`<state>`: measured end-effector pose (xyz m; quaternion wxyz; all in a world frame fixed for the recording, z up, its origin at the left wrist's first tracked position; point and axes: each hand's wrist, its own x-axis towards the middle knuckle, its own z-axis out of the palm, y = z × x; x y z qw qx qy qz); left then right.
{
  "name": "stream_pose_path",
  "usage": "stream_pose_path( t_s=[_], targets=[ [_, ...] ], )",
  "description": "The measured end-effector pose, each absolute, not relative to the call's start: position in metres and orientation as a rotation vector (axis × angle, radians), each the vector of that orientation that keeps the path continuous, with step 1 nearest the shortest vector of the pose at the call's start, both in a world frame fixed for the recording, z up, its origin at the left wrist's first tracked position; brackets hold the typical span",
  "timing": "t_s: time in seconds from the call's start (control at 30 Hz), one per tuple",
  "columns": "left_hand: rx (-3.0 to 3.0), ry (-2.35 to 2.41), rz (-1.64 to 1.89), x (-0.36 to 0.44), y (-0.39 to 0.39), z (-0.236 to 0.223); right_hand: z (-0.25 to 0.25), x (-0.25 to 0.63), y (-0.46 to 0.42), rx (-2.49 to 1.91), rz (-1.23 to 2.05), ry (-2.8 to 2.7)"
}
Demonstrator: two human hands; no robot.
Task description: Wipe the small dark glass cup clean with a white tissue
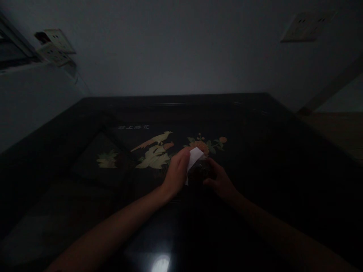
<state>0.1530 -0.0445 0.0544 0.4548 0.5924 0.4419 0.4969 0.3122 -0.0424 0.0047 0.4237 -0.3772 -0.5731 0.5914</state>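
Note:
My left hand (177, 170) is closed around a folded white tissue (194, 156), which sticks out past the thumb and hangs down below it. Close against the tissue is a dark, glassy, rounded object (200, 170) with small glints, perhaps a cup; the dim light hides its exact kind. From the right, the curved fingers and thumb of my right hand (219, 180) grip this object. Both hands are over the middle of a glossy black tabletop (255, 151), in front of its flower picture.
A bird-and-flower picture (154, 156) with pale characters (133, 127) decorates the tabletop. Behind stands a plain wall (170, 49) with sockets at right (307, 26) and left (58, 40). A bright light reflection (160, 263) lies at the near edge.

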Motion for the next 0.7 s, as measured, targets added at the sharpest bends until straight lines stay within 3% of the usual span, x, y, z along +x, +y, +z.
stream_pose_path(
  t_s=[0.23,0.37,0.7],
  targets=[
    [2.347,0.905,1.298,0.149,-0.0458,0.0555,0.009,0.31,-0.0435,-0.876,1.385,-1.47],
    [2.516,0.876,1.213,0.1474,-0.0421,0.0552,0.0082,0.3082,-0.0427,-0.901,1.347,-1.474],
    [1.2,1.094,1.19,0.1549,-0.0387,0.0568,0.002,0.3128,-0.0431,-0.942,1.409,-1.48]
  ],
)
